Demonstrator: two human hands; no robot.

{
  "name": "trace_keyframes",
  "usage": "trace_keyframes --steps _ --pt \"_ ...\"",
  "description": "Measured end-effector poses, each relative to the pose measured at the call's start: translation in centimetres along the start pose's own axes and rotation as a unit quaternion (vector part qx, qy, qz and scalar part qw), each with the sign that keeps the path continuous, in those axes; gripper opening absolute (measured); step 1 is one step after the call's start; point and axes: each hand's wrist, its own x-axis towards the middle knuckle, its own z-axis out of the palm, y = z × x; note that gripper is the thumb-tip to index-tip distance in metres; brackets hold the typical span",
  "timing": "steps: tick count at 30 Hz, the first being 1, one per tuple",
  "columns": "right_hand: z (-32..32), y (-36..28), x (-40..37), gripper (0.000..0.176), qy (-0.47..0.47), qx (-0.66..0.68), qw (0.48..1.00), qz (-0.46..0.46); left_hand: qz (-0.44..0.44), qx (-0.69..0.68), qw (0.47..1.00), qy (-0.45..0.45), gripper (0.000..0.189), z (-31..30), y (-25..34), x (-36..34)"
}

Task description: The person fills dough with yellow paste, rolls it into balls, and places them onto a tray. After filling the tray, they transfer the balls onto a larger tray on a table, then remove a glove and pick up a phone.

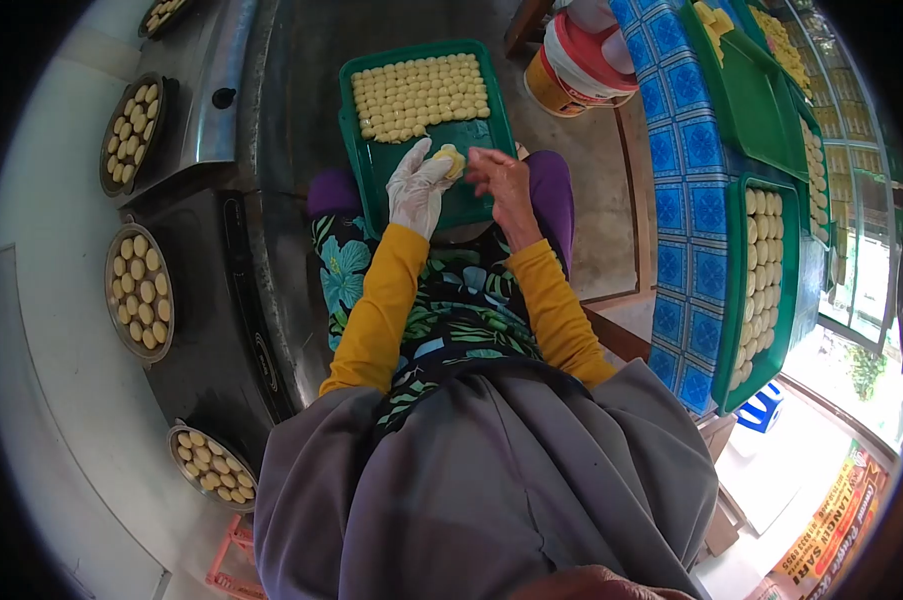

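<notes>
My left hand [418,187], in a thin whitish glove, holds a flattened piece of pale yellow dough [452,160] at its fingertips. Just to the right of the dough is my bare right hand [503,188], its fingers a little curled and apart, with nothing visible in them. Both hands are above a green tray [461,205] at my lap. Rows of small round dough balls [421,92] fill the far part of that tray.
Along the left, round pans [123,290] of dough rounds stand on a dark stove [206,290]. At right, a table with a blue patterned cloth [686,290] carries more green trays [786,300] of dough pieces. A red-lidded bucket [561,75] stands on the floor beyond my knee.
</notes>
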Motion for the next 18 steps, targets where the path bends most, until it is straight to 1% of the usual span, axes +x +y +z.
trace_keyframes --steps 1,2,4,5,6,7,8,9,10,11,12,13,14,15,16,17,18 --pt "-0.1 0.0 -0.1 0.016 -0.014 0.070 0.992 0.102 -0.007 0.000 1.000 -0.012 0.058 -0.1 0.1 0.1" --pt "0.0 0.3 -0.1 0.016 -0.014 0.069 0.993 0.099 -0.016 0.001 1.000 -0.024 0.058 -0.2 0.1 0.1" --pt "0.4 1.2 -0.1 0.016 -0.039 0.181 0.982 0.042 -0.010 0.014 1.000 -0.018 0.057 0.0 0.4 -0.3" --pt "0.5 1.5 0.1 0.016 -0.042 0.180 0.982 0.042 -0.006 0.028 1.000 -0.008 0.055 0.1 0.6 -0.5" --pt "0.9 1.4 -0.1 0.017 -0.014 0.119 0.993 -0.005 -0.004 0.028 1.000 -0.007 0.055 0.2 0.6 -0.7" --pt "1.2 1.3 -0.2 0.019 0.013 0.057 0.997 -0.054 0.010 0.042 0.999 0.025 0.046 0.6 0.4 -0.9" --pt "1.6 1.4 -0.5 0.019 0.012 0.056 0.997 -0.054 0.023 0.056 0.997 0.057 0.036 0.8 0.4 -1.0" --pt "1.9 1.5 -0.9 0.020 0.024 -0.093 0.979 -0.180 0.024 0.054 0.997 0.057 0.036 0.6 0.1 -0.6" --pt "2.1 1.6 -1.3 0.021 0.036 -0.238 0.923 -0.300 0.019 0.056 0.997 0.051 0.032 0.4 -0.1 -0.2" --pt "2.1 1.7 -1.7 0.021 0.038 -0.239 0.922 -0.301 0.013 0.057 0.997 0.045 0.028 0.2 -0.5 0.2" --pt "2.3 1.3 -2.3 0.023 0.057 -0.382 0.832 -0.397 0.011 0.056 0.997 0.043 0.028 0.7 -0.3 0.0" --pt "2.3 1.0 -2.9 0.025 0.075 -0.511 0.712 -0.476 -0.004 0.027 0.999 0.031 0.026 1.3 0.1 -0.4" --pt "2.2 0.6 -3.6 0.025 0.076 -0.513 0.712 -0.473 -0.020 -0.002 1.000 0.020 0.023 1.7 0.5 -1.0" --pt "2.0 0.3 -4.2 0.031 0.075 -0.537 0.704 -0.459 -0.021 -0.001 1.000 0.021 0.023 1.4 0.4 -1.2" --pt "1.9 -0.2 -4.5 0.037 0.072 -0.560 0.695 -0.446 -0.031 0.001 1.000 -0.001 0.022 1.0 0.6 -1.2" --pt "1.4 -0.6 -4.5 0.037 0.070 -0.559 0.695 -0.447 -0.039 0.002 0.999 -0.022 0.021 0.7 0.8 -1.2" --pt "0.6 -1.2 -4.6 0.037 0.047 -0.475 0.745 -0.465 -0.038 0.001 0.999 -0.021 0.021 0.7 1.3 -1.4"
